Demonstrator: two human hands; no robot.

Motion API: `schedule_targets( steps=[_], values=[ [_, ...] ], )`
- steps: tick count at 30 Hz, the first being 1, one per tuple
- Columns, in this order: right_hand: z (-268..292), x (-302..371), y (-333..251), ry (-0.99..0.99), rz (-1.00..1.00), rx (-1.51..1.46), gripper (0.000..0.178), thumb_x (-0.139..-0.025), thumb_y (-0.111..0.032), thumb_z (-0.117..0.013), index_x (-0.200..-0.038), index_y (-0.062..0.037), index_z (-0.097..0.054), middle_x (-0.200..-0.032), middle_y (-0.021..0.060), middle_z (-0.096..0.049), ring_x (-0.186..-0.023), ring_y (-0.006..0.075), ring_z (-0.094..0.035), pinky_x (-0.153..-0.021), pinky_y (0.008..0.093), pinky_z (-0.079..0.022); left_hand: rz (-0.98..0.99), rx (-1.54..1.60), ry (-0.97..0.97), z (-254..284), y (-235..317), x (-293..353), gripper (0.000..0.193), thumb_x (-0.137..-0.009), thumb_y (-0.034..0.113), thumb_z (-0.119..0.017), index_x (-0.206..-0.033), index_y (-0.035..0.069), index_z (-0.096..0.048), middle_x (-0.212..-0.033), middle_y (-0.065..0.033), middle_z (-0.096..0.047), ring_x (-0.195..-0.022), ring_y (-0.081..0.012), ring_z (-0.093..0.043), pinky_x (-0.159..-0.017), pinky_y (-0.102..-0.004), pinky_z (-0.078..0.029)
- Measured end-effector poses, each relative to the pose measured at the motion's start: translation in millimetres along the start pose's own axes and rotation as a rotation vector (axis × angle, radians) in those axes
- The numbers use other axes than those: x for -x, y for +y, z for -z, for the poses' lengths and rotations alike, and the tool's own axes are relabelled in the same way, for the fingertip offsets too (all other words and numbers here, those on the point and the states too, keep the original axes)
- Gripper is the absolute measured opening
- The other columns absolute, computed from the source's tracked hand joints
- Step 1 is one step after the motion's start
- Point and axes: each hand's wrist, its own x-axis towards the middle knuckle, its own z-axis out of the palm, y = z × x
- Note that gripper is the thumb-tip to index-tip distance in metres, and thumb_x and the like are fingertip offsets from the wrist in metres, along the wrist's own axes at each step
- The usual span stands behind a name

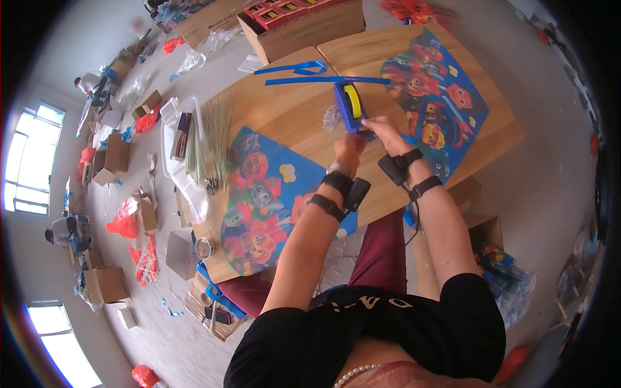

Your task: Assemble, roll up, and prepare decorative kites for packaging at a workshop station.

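A blue tape dispenser (350, 110) with a yellow-cored roll stands on the wooden table in front of me. My left hand (348, 150) is closed at its near end, and what the fingers hold is hidden. Beside it, my right hand (386, 134) has its fingers bent together against the dispenser's near end; I cannot make out what is between them. One printed cartoon sheet (275, 187) lies left of my hands, partly behind my left forearm. Another cartoon sheet (456, 97) lies to the right. Blue strips (310, 81) stretch across the table beyond the dispenser.
A bundle of thin pale sticks (217, 132) lies at the table's left edge, next to a clear plastic bin (169, 139). A clear roll of tape (204, 247) sits at the near left corner. Beyond the far edge stands a cardboard box (304, 32) of red packs.
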Motion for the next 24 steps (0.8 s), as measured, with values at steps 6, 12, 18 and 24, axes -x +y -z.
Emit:
schedule_targets(
  steps=[6,12,18,24],
  values=[
    [-0.2,110.7,31.3,0.059,0.007,0.137,0.026,-0.099,-0.029,-0.072,-0.100,-0.0033,-0.073,-0.085,-0.0047,-0.064,-0.082,0.0068,-0.057,-0.073,0.0281,-0.046,-0.008,-0.018,0.020,-2.2,2.5,4.1,0.017,-0.096,0.010,-0.055,-0.099,-0.006,-0.063,-0.094,-0.0171,-0.068,-0.090,-0.0309,-0.068,-0.086,-0.0402,-0.059],
    [14.2,324.4,54.6,0.069,-0.082,-0.138,0.006,-0.100,-0.010,-0.067,-0.100,-0.0043,-0.064,-0.100,0.0000,-0.061,-0.097,0.0116,-0.058,-0.093,0.0280,-0.046,-0.024,0.030,0.081,-4.7,2.1,3.5,0.023,-0.093,0.013,-0.058,-0.094,-0.008,-0.066,-0.088,-0.0182,-0.069,-0.077,-0.0278,-0.068,-0.067,-0.0357,-0.057],
    [20.0,429.1,66.7,0.068,-0.293,0.009,0.009,-0.101,-0.010,-0.067,-0.105,-0.0031,-0.064,-0.106,0.0020,-0.064,-0.102,0.0119,-0.059,-0.095,0.0283,-0.046,-0.021,0.016,-0.012,-5.0,9.6,13.9,0.030,-0.097,0.023,-0.063,-0.100,-0.008,-0.062,-0.093,-0.0172,-0.068,-0.080,-0.0286,-0.069,-0.075,-0.0387,-0.060],
    [24.8,427.2,102.7,0.138,-0.288,0.041,0.013,-0.101,-0.013,-0.068,-0.106,-0.0012,-0.065,-0.101,0.0032,-0.066,-0.096,0.0102,-0.061,-0.087,0.0271,-0.049,-0.053,-0.090,0.091,-17.8,4.4,11.8,0.017,-0.088,0.010,-0.075,-0.087,-0.003,-0.064,-0.079,-0.0092,-0.065,-0.068,-0.0223,-0.066,-0.064,-0.0313,-0.057]
  ],
)
